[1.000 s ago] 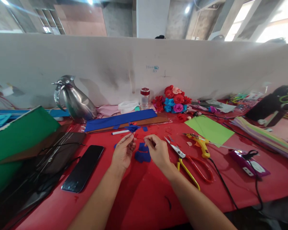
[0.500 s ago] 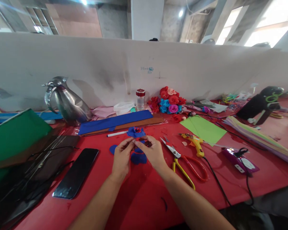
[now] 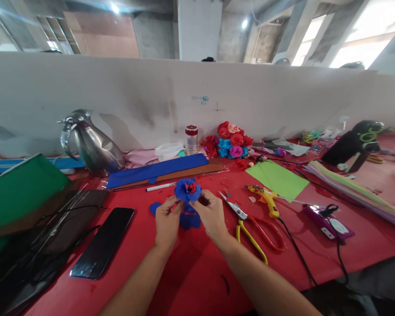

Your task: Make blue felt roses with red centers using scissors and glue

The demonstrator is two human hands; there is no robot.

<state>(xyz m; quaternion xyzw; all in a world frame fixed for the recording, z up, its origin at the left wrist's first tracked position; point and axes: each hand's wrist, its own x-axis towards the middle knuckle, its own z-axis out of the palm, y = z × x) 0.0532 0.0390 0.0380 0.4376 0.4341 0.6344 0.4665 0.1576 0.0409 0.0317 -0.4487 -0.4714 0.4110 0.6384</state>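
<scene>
The fingertips of the left hand (image 3: 167, 219) and right hand (image 3: 212, 215) are partly hidden beneath the blue flower (image 3: 185, 191), whose underside is out of view. The hands partly cover the blue petals (image 3: 189, 220). The picture's left edge cuts off the green sheet (image 3: 29, 193); the far handwriting (image 3: 200, 99) is too blurred to read.

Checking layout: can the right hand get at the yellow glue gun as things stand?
Probably yes. Only the scissors lie between the right hand and the yellow glue gun, low enough to pass over. It's busy at the blue flower, though.
</scene>
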